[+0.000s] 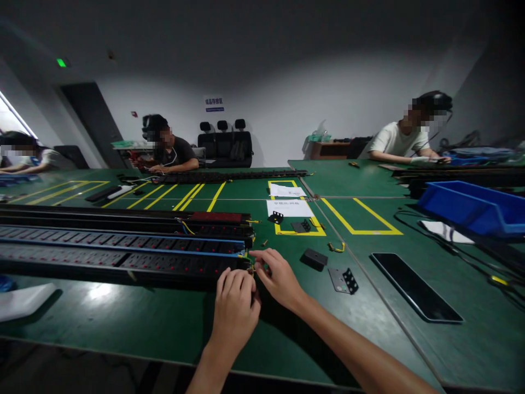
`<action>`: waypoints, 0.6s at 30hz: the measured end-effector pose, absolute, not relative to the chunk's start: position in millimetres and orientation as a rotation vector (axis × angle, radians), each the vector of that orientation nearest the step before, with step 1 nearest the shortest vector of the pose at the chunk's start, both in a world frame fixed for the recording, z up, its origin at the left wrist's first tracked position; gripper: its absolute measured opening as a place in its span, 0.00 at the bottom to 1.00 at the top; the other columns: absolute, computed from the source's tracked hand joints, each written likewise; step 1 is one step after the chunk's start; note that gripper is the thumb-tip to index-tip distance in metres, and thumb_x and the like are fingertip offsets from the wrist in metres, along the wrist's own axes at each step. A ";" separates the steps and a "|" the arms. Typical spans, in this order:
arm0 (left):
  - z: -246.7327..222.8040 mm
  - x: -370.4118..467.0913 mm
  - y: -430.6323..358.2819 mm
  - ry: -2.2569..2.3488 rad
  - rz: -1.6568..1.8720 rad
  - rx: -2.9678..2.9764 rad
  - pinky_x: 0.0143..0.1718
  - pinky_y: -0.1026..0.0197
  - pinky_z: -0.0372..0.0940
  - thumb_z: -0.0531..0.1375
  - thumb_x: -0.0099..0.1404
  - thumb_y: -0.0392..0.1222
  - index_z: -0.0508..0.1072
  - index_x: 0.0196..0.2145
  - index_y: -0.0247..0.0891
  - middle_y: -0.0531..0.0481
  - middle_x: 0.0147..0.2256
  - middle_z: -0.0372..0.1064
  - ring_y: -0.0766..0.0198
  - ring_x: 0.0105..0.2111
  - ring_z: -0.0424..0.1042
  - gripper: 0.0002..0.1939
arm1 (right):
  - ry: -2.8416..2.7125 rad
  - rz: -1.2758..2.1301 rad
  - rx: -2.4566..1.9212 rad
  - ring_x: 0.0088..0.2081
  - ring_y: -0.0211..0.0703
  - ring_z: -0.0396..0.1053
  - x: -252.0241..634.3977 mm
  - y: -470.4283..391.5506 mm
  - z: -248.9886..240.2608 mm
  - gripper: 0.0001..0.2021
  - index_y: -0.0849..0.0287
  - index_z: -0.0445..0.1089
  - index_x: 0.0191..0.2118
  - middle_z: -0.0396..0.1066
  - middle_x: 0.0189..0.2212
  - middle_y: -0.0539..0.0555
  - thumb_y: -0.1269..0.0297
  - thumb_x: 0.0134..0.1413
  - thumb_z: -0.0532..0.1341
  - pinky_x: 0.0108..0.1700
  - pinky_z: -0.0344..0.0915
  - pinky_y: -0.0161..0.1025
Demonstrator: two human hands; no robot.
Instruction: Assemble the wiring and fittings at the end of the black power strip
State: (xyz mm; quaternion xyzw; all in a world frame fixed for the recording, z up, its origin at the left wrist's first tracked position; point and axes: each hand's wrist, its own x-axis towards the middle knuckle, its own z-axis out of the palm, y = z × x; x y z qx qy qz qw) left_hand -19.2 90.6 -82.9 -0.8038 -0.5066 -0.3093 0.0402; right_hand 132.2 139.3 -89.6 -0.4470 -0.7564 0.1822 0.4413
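Closely, the fingertips of the left hand (238, 301) and right hand (279, 278) come together at the right end of the near black socket strip (164, 264). Their fingers are bent inward beside a thin yellow-green wire (246, 258); whether either hand pinches it, I cannot tell. That strip runs away leftward from the fingers, with a blue-edged strip (156, 241) alongside, just farther off. Slightly beyond the right fingertips lies a small screw (264, 242). Rightward of that hand sit a black block (314, 259), a perforated bracket (343, 280) and a short yellow wire (337, 247). Farther right are a dark-screened device (414, 285) and a blue bin (471, 208); well beyond the fingers, a co-worker in a dark shirt (180, 150) sits across the table (164, 323).
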 end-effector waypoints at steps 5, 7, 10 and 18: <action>-81.4 -18.2 88.2 -1.576 -0.951 -2.477 0.62 0.43 0.54 0.56 0.58 0.29 0.65 0.30 0.41 0.49 0.37 0.69 0.56 0.46 0.69 0.08 | -1.932 0.459 -1.084 0.44 0.47 0.68 133.3 142.8 -95.8 0.15 0.52 0.73 0.52 0.72 0.40 0.56 0.67 0.64 0.53 0.46 0.65 0.43; -81.7 -18.3 87.8 -1.576 -0.966 -2.474 0.62 0.43 0.54 0.55 0.59 0.28 0.65 0.30 0.41 0.49 0.37 0.70 0.56 0.46 0.69 0.08 | -1.928 0.468 -1.082 0.44 0.47 0.68 132.9 142.9 -97.0 0.16 0.52 0.73 0.52 0.72 0.40 0.56 0.67 0.64 0.54 0.47 0.65 0.43; -82.5 -19.0 87.7 -1.564 -0.976 -2.476 0.62 0.42 0.54 0.56 0.58 0.28 0.66 0.31 0.40 0.48 0.39 0.70 0.56 0.47 0.69 0.08 | -1.894 0.510 -1.076 0.44 0.46 0.69 131.3 142.2 -96.4 0.15 0.53 0.73 0.51 0.72 0.40 0.56 0.67 0.64 0.55 0.46 0.65 0.42; -84.2 -19.2 88.0 -1.559 -0.968 -2.476 0.63 0.43 0.53 0.56 0.59 0.29 0.68 0.33 0.40 0.48 0.42 0.71 0.56 0.49 0.69 0.08 | -1.854 0.592 -1.091 0.40 0.47 0.70 127.8 142.5 -92.3 0.12 0.54 0.76 0.46 0.75 0.36 0.56 0.66 0.63 0.56 0.43 0.65 0.42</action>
